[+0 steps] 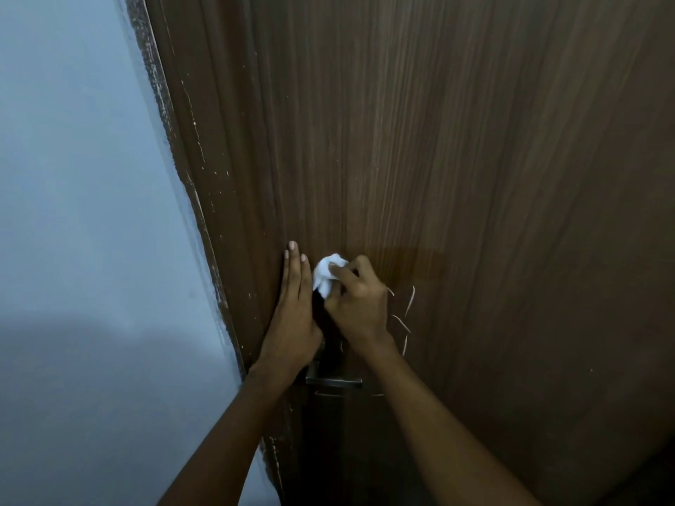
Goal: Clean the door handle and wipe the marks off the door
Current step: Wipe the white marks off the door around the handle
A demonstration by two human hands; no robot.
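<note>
A pale blue-grey wall point(84, 199) filled the left side, smooth and bare. Its lower part lay under a soft, darker shadow. White paint flecks point(160, 100) speckled the edge where wall met brown wood. Light was dim.

The door point(456, 158) filled the right, the wall point(73, 177) the left, with the frame point(190, 177) between them. The left hand point(292, 315) lay flat on the door near its left edge. Just right of it, the right hand point(356, 304) pressed a cloth point(325, 273) against the door. The handle point(334, 381) sat below both hands. Marks point(403, 319) lay right of the right hand.
</note>
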